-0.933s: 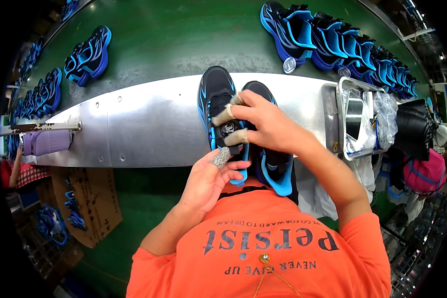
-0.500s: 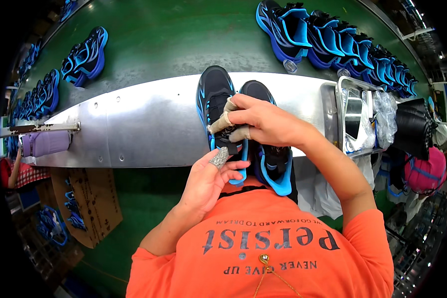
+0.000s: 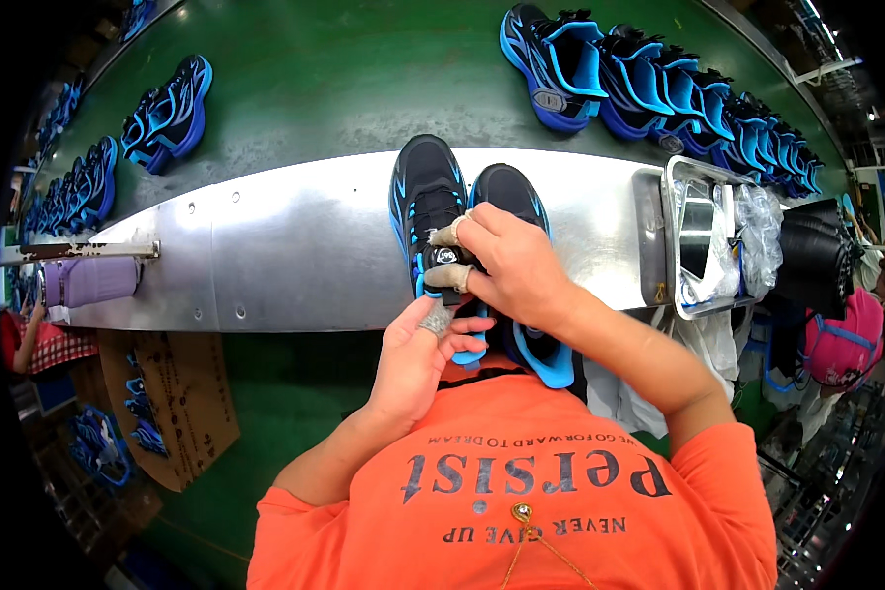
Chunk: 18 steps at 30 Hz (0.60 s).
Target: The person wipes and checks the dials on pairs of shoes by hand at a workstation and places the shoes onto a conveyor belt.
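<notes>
Two black and blue sneakers stand side by side in front of me, toes pointing away: a left one (image 3: 427, 182) and a right one (image 3: 509, 192). On the left sneaker's tongue sits a round black lacing dial (image 3: 444, 257), pinched between the thumb and fingers of my right hand (image 3: 521, 270), which wear beige finger covers. My left hand (image 3: 408, 362), with a grey wrap on one digit, grips the same sneaker at its tongue and collar; its fingertips are partly hidden. The right sneaker lies partly beneath my right hand and is held by neither hand.
A metal work ledge (image 3: 295, 236) runs before me, with a green table (image 3: 364, 79) beyond it. Rows of similar sneakers (image 3: 649, 88) stand at far right and left. A metal tray (image 3: 671, 236) holds plastic bags on the right. A cardboard box (image 3: 192, 403) is low left.
My right hand has drawn in toward the left sneaker's tongue and closed its fingers round the dial, which now shows. My left hand stays nearly in place. The right-hand row of sneakers appears slightly shifted.
</notes>
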Each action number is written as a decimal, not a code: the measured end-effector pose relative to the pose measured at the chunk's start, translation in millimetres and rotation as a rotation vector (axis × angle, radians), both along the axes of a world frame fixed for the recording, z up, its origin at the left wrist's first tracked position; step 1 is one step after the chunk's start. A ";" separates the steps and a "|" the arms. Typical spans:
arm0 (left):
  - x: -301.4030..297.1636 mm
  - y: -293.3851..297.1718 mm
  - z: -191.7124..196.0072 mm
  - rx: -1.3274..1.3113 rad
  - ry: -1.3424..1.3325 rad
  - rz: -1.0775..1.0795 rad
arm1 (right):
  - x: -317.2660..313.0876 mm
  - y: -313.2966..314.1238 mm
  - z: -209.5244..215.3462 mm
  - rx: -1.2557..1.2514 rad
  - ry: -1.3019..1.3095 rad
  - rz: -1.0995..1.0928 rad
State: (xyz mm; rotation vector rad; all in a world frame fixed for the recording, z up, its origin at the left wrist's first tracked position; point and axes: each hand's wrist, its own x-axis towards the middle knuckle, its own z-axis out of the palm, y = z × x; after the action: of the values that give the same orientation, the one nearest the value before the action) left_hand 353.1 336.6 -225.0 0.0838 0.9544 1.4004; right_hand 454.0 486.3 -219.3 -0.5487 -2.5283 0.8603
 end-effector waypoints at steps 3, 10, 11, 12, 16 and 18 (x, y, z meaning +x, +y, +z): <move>9.7 2.2 16.5 -0.088 0.475 -0.276 | 6.0 3.8 -0.2 -0.084 0.014 -0.072; 42.4 35.4 19.7 0.458 1.766 -0.831 | 33.1 38.4 28.8 -0.415 -0.026 -0.166; 41.5 43.2 17.8 0.469 1.777 -0.821 | 38.8 45.8 30.5 -0.366 -0.009 -0.152; 37.8 51.7 15.3 0.516 1.593 -0.833 | 46.3 55.5 30.9 -0.410 0.029 -0.167; 40.5 43.3 21.6 0.695 1.473 -0.918 | 92.1 94.0 23.6 -0.534 -0.053 -0.338; 61.2 47.2 18.7 0.475 1.482 -0.990 | 101.8 98.0 10.8 -0.556 -0.091 -0.384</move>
State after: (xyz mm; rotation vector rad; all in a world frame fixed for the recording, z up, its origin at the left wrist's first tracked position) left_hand 414.4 383.8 -206.3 1.8710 1.3627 0.3925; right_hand 555.8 584.3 -208.5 -1.2197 -2.1255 1.4037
